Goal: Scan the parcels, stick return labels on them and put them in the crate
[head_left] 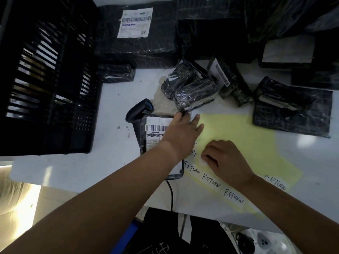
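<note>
A flat black parcel [153, 129] with a white barcode label lies on the white table in front of me. My left hand [181, 131] rests across its right edge, fingers straight and pressing on the yellow backing sheet [238, 136]. That sheet carries several white "RETURN" labels [211, 180] along its near edge. My right hand [225, 160] pinches the corner of one label at the sheet's left side. A black handheld scanner [139, 112] lies just left of the parcel. The black slatted crate [45, 74] stands at the left.
Several black wrapped parcels crowd the far side: a large one [137, 33] with a white label, small ones [194, 92] in the middle, a flat one [293, 110] at the right. The scanner cable [171, 195] drops over the near table edge.
</note>
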